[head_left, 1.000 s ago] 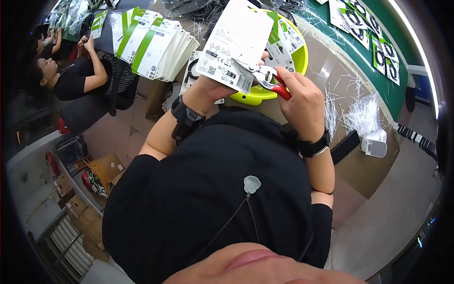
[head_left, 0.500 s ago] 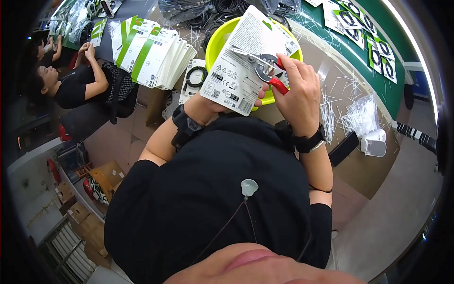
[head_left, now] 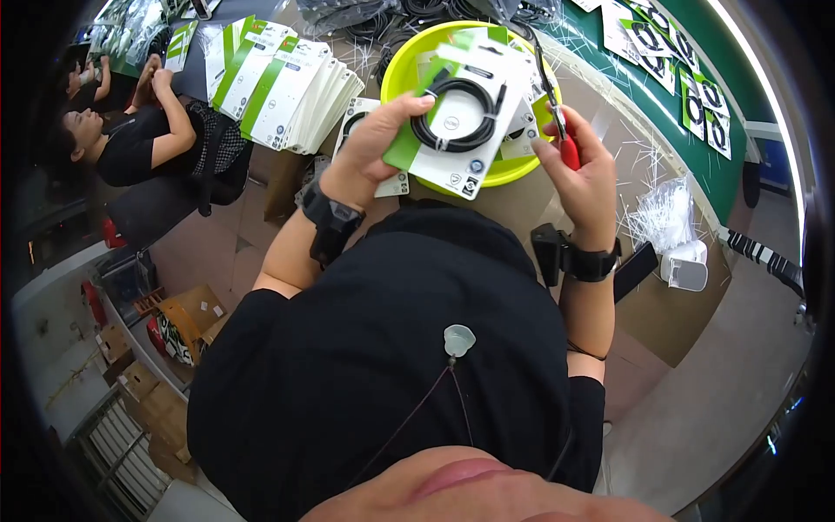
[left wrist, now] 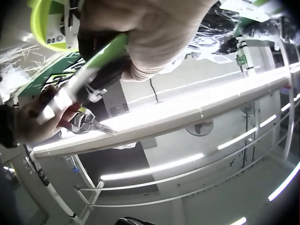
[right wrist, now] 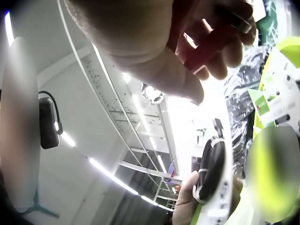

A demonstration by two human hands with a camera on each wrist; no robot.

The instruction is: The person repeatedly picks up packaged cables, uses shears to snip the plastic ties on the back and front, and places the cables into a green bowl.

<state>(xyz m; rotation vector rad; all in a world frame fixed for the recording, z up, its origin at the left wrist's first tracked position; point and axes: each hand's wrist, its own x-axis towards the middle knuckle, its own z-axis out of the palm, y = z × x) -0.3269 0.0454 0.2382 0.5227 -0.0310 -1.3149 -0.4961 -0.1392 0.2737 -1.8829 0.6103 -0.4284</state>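
My left hand [head_left: 370, 143] grips the left edge of a green and white packaging card [head_left: 404, 155], thumb on its front. A coiled black cable [head_left: 474, 143] is fastened to the card face, with white ties around the coil in the right wrist view. To the right, my right hand [head_left: 587, 178] holds cutting pliers with red handles [head_left: 570, 154], blades pointing up and away from the card. The left wrist view shows the pliers' metal head [left wrist: 84, 122] beyond the card's edge. Below the card is a yellow-green basin [head_left: 396, 71] holding more cards.
A fanned stack of cards [head_left: 291, 96] stands left of the basin. Bagged black cables [head_left: 348, 17] lie behind it. Scattered white ties and a clear bag of them [head_left: 665, 213] are on the right. Finished-looking cable cards [head_left: 696, 109] lie on a green surface. Another person [head_left: 143, 143] sits at left.
The card has turned from its printed back to its front with the cable. My right hand and the pliers have moved right, off the card.
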